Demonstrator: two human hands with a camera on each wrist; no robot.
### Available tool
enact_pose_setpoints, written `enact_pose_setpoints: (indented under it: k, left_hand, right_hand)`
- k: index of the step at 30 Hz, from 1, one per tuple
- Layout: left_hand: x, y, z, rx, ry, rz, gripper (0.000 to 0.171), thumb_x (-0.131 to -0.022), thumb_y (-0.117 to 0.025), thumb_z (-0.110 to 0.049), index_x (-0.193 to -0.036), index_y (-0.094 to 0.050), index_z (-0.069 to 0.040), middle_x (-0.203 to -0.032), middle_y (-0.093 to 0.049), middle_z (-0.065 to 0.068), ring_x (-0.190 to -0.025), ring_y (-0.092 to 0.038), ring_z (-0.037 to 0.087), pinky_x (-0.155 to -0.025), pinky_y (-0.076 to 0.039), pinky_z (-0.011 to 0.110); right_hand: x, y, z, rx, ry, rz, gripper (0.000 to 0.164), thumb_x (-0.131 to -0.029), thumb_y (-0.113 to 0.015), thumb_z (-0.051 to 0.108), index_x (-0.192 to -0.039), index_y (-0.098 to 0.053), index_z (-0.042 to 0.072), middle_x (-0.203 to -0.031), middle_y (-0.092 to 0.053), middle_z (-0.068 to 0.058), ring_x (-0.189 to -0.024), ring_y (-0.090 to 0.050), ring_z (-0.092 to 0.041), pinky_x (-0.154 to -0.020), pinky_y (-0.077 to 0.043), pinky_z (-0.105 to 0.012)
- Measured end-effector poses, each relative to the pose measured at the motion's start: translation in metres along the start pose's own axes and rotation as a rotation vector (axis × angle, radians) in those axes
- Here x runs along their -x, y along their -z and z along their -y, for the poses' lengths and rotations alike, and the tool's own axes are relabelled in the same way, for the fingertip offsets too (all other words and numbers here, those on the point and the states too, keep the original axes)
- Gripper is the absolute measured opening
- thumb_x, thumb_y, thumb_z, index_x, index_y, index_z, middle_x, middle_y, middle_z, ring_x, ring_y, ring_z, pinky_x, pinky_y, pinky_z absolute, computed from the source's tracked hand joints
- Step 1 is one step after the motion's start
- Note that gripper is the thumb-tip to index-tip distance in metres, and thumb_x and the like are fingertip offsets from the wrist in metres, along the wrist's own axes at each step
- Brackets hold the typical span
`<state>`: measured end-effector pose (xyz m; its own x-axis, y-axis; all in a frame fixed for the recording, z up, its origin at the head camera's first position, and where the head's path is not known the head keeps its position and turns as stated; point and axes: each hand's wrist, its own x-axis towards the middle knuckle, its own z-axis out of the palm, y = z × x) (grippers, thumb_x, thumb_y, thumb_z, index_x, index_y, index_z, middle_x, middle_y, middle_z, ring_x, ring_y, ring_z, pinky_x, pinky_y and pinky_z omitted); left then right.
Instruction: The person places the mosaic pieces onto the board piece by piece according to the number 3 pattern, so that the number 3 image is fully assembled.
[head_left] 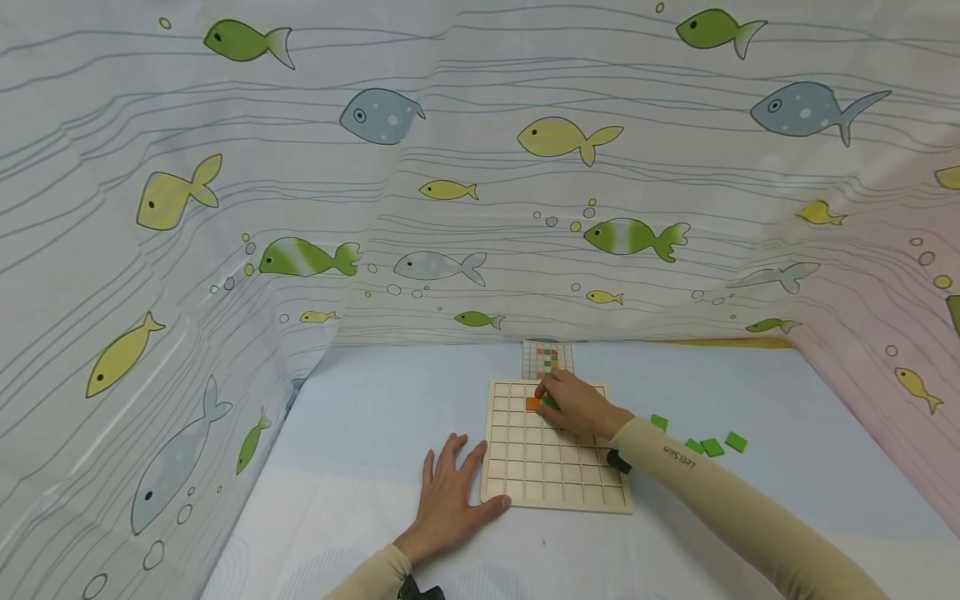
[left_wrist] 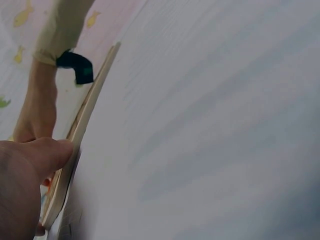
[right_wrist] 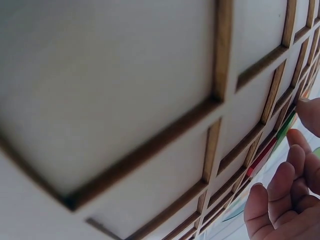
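Observation:
A pale wooden grid board (head_left: pixel 547 458) lies on the table. My left hand (head_left: pixel 448 500) rests at its left side, fingers spread, with the thumb (left_wrist: pixel 57 152) against the board's edge. Over the upper rows, my right hand (head_left: pixel 585 408) pinches a green tile (right_wrist: pixel 286 125) between thumb and forefinger at the grid. An orange tile (head_left: pixel 533 403) sits in a cell just left of those fingertips. In the right wrist view a red tile (right_wrist: pixel 262 157) shows beside the green one; the hand hides it in the head view.
Several loose green tiles (head_left: pixel 712 447) lie right of the board, near the right sleeve (head_left: pixel 720 483). Behind the board is a small pattern card (head_left: pixel 529 362) with coloured squares, partly covered by the right hand. A fish-print curtain (head_left: pixel 480 225) surrounds the table.

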<state>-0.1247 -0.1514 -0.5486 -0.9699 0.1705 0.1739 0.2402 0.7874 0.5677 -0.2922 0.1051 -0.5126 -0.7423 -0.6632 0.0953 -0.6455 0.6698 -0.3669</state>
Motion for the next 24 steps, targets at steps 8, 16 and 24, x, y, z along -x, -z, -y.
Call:
enact_pose_setpoints:
  k: [8, 16, 24]
  left_hand:
    - [0.000, -0.001, 0.001, -0.008, 0.002, 0.000, 0.087, -0.089, -0.074, -0.062, -0.155, -0.052, -0.009, -0.161, -0.038, 0.024, -0.158, -0.026, 0.046, -0.124, -0.008, 0.074]
    - [0.000, -0.002, 0.002, -0.010, 0.003, 0.003, 0.088, -0.089, -0.074, -0.062, -0.156, -0.052, -0.009, -0.162, -0.037, 0.024, -0.158, -0.025, 0.046, -0.124, -0.008, 0.074]
    - [0.000, -0.003, 0.002, -0.013, 0.006, 0.001, 0.087, -0.089, -0.074, -0.061, -0.156, -0.052, -0.009, -0.162, -0.036, 0.024, -0.158, -0.025, 0.046, -0.125, -0.007, 0.073]
  right_hand:
    - [0.001, 0.001, 0.000, 0.003, 0.022, -0.021, 0.028, -0.103, -0.072, 0.024, -0.121, -0.069, 0.004, -0.113, -0.064, -0.009, -0.098, -0.061, -0.019, -0.086, -0.057, -0.040]
    - [0.001, 0.004, -0.002, -0.012, 0.008, 0.000, 0.028, -0.104, -0.071, 0.025, -0.123, -0.069, 0.005, -0.109, -0.063, -0.005, -0.096, -0.058, -0.016, -0.086, -0.056, -0.038]
    - [0.004, 0.012, -0.010, -0.013, 0.002, -0.017, 0.026, -0.103, -0.072, 0.024, -0.121, -0.071, 0.005, -0.109, -0.064, -0.005, -0.099, -0.061, -0.017, -0.087, -0.058, -0.038]
